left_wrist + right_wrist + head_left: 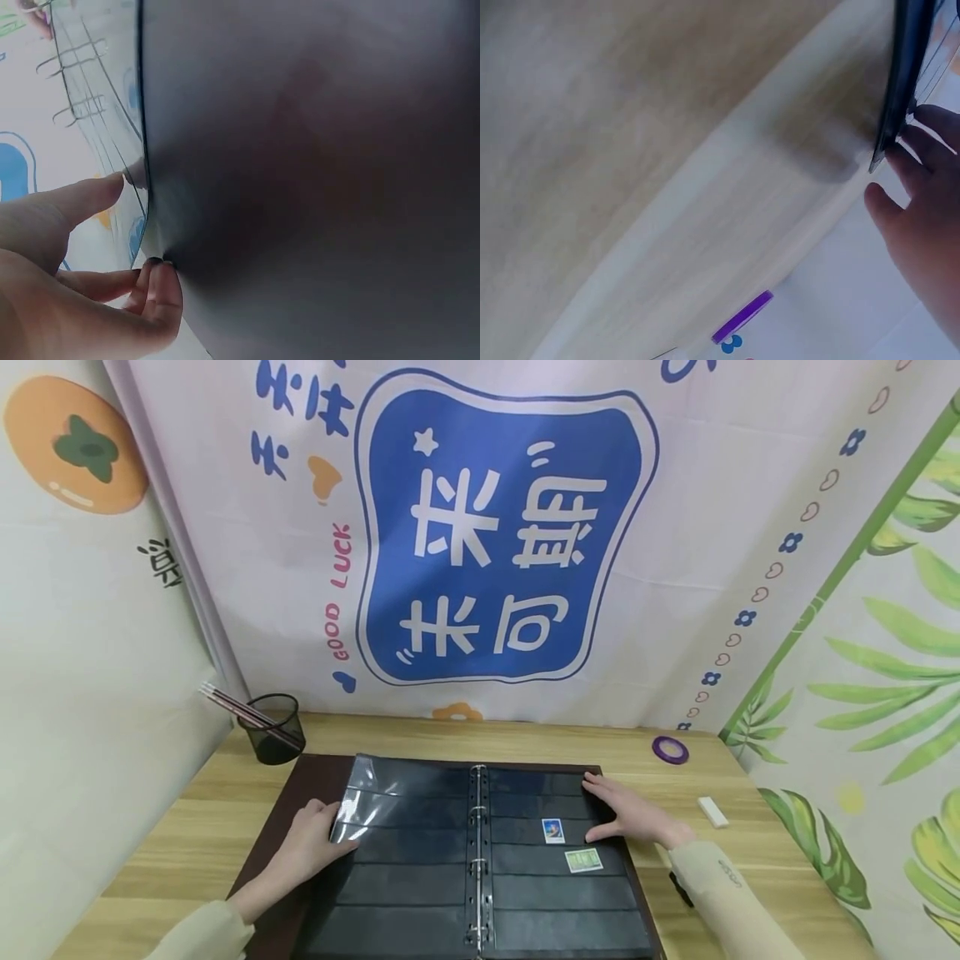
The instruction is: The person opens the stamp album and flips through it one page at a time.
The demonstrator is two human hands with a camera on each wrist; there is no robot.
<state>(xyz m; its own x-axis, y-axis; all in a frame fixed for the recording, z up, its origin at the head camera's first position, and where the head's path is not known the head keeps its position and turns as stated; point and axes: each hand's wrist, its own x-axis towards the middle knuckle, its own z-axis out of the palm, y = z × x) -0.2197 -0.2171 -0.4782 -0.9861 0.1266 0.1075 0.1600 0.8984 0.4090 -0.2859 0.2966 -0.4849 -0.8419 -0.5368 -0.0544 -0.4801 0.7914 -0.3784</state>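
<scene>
A stamp album (262, 860) with a dark brown cover lies spread on the table, its black pocket pages joined by metal rings (477, 866). My left hand (307, 843) is at the outer edge of the left page (408, 842), its thumb over the page and its other fingers at the edge, pinching it. That page's far corner stands slightly raised and shiny. My right hand (633, 814) rests at the right page's outer edge with fingers spread. Beside its thumb, a blue stamp (552, 831) and a green stamp (583, 860) sit in the right page's pockets.
Back left, a black mesh pen cup (276, 731) holds several pencils (240, 703). A purple tape roll (670, 749) and a white eraser (712, 812) lie right of the album. A small black object (680, 889) is partly under the right sleeve. Printed cloth hangs behind.
</scene>
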